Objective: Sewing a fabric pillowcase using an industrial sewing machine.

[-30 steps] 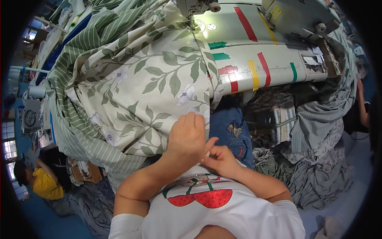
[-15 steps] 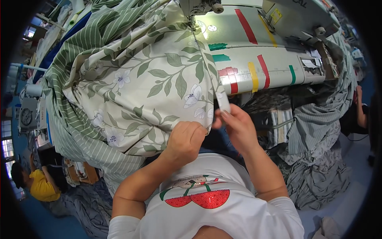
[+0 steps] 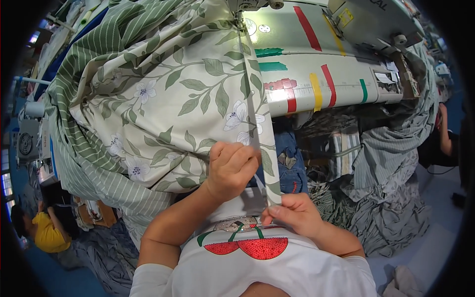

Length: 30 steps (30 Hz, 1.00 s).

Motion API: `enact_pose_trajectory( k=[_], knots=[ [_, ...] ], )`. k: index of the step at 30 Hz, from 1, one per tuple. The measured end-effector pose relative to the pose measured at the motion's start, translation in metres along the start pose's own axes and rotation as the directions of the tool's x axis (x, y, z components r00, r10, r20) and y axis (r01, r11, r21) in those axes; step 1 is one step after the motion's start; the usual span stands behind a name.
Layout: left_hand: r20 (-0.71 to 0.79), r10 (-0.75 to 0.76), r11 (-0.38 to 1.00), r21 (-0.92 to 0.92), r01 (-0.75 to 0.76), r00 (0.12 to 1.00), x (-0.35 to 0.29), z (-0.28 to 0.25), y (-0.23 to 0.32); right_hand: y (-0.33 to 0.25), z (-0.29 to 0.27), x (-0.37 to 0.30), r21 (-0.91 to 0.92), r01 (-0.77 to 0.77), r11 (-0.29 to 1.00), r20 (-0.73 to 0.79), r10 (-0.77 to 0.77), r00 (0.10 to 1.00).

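Note:
A cream fabric (image 3: 198, 89) with green leaves and white flowers spreads over the left of the sewing machine bed, a green striped fabric (image 3: 74, 99) bunched along its far and left sides. Its right edge is a narrow folded strip (image 3: 268, 158) running from under the presser foot (image 3: 240, 22) toward my body. My left hand (image 3: 231, 168) is closed, gripping the fabric beside this strip. Close to my shirt, my right hand (image 3: 295, 214) pinches the strip's near end between thumb and fingers, holding it taut.
The machine bed (image 3: 341, 69) carries red, yellow and green tape marks. Grey and green fabric piles (image 3: 391, 198) hang and lie at the right. A person in a yellow top (image 3: 52, 232) sits at the far left; another person's arm (image 3: 445, 131) shows at the right.
My right hand has drawn back toward my body and down with the strip's end, stretching the folded edge straight. The left hand stays nearly in place; the fabric has shifted slightly left.

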<state>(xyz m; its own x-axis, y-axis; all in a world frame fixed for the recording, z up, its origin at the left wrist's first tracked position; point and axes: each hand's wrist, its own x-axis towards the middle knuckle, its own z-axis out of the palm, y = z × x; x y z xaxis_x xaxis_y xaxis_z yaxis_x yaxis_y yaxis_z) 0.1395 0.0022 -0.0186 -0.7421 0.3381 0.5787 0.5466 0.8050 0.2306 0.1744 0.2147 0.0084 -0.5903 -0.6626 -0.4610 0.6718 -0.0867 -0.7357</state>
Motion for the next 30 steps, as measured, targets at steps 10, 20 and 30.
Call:
enact_pose_trajectory(
  k=[10, 20, 30],
  knots=[
    [-0.057, 0.042, 0.998, -0.047, -0.045, 0.997, -0.012, 0.010, -0.005, 0.022, -0.008, 0.017, 0.031, -0.212, 0.977, 0.089, 0.209, 0.974],
    [0.013, 0.026, 0.972, -0.234, -0.022, 1.000, -0.012, 0.007, -0.006, 0.025, -0.017, 0.020, -0.094, -0.138, 0.986, 0.116, 0.148, 0.982],
    [0.008, -0.040, 0.945, -0.325, 0.040, 0.999, 0.000, -0.001, 0.002, -0.032, -0.031, 0.076, -0.917, 0.323, -0.236, 0.369, -0.810, 0.456]
  ],
)
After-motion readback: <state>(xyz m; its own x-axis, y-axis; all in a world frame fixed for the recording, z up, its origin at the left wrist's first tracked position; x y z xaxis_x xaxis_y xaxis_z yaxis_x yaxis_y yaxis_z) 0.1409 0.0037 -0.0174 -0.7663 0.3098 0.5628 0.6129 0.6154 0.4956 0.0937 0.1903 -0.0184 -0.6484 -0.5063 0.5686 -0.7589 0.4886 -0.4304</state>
